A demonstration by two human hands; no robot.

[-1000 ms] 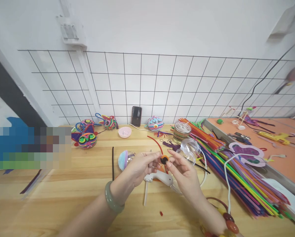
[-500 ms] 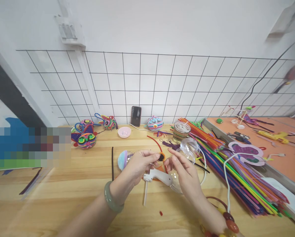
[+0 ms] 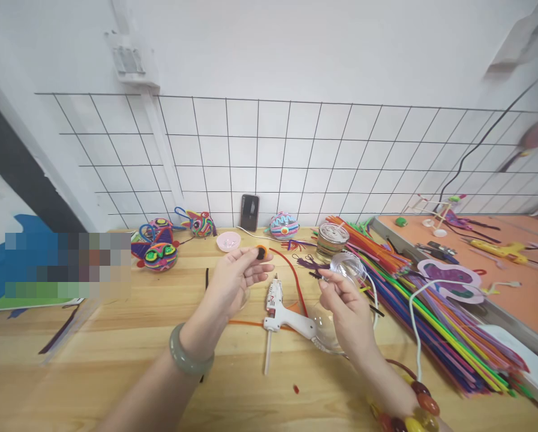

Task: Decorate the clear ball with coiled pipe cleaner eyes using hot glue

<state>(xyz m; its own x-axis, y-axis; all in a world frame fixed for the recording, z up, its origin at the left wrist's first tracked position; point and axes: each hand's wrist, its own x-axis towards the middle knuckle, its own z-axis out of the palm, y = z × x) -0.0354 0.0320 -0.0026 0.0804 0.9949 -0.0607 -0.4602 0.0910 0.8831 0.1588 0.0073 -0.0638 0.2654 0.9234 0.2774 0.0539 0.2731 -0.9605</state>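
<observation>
Raised over the table's middle, my left hand (image 3: 233, 279) is closed, its thumb and index finger pinching a small round orange-and-black coil (image 3: 262, 252). My right hand (image 3: 347, 309) is farther right, with its fingers drawn together. A dark tip (image 3: 314, 275) shows beside its fingertips; whether it is held I cannot tell. Between the hands lies a white hot glue gun (image 3: 291, 321) with a glue stick in its rear. A red pipe cleaner (image 3: 294, 270) curves behind it, and an orange one (image 3: 242, 323) passes under it. Clear plastic half-shells (image 3: 347, 267) stand near my right hand.
Colourful wrapped ornaments (image 3: 161, 255), a pink dish (image 3: 228, 242), a phone (image 3: 249, 213) and a striped ball (image 3: 284, 226) line the wall. Rightward are a round clear container (image 3: 332, 240), a large pipe-cleaner bundle (image 3: 444, 336) and a white cable (image 3: 416, 324).
My left hand has moved left and up with the orange-and-black coil, which both hands held at first. My right hand has let it go and shifted slightly right. The blue-purple ball is now hidden.
</observation>
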